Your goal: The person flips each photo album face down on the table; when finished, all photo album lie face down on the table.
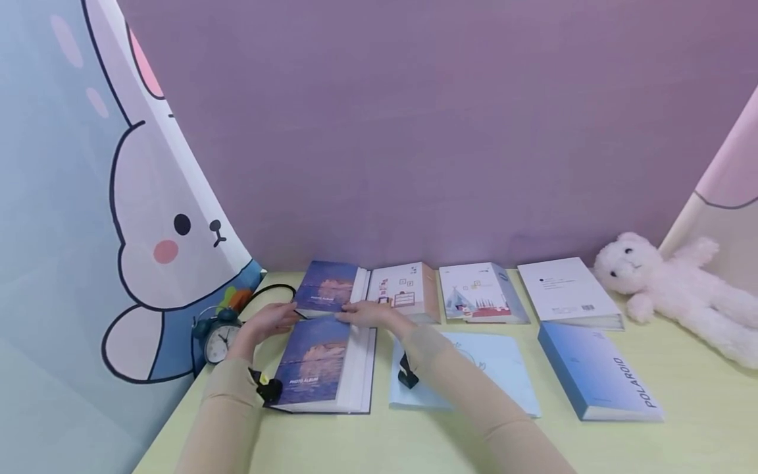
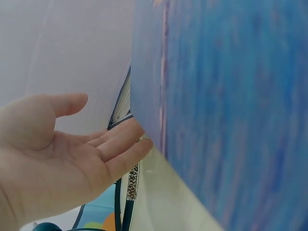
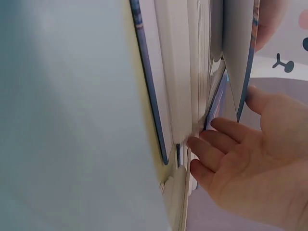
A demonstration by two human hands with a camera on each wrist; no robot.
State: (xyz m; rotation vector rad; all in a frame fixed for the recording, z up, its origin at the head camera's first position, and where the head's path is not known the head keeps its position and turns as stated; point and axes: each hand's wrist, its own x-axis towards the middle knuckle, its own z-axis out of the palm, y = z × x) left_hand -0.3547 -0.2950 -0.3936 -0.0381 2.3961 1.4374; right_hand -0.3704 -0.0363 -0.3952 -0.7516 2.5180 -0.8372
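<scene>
Photo album, the purple-blue one at the back left of the desk, sits between both hands, just behind a matching photo album that lies nearer the person. From the head view, the left hand rests at its near left corner and the right hand at its near right edge, fingers laid out flat against it. To the left stand a small alarm clock and a rabbit-print curtain. Along the back wall lie a pink-edged album, a white album with drawings and a plain white album; nearer lie a pale blue album and a blue album marked POLAROID. A pink plush bear lies at the far right.

From the left wrist, the left hand is open, palm up, its fingertips touching the edge of the blue cover.

From the right wrist, the right hand is open too, its fingertips against the page edges, nothing gripped
</scene>
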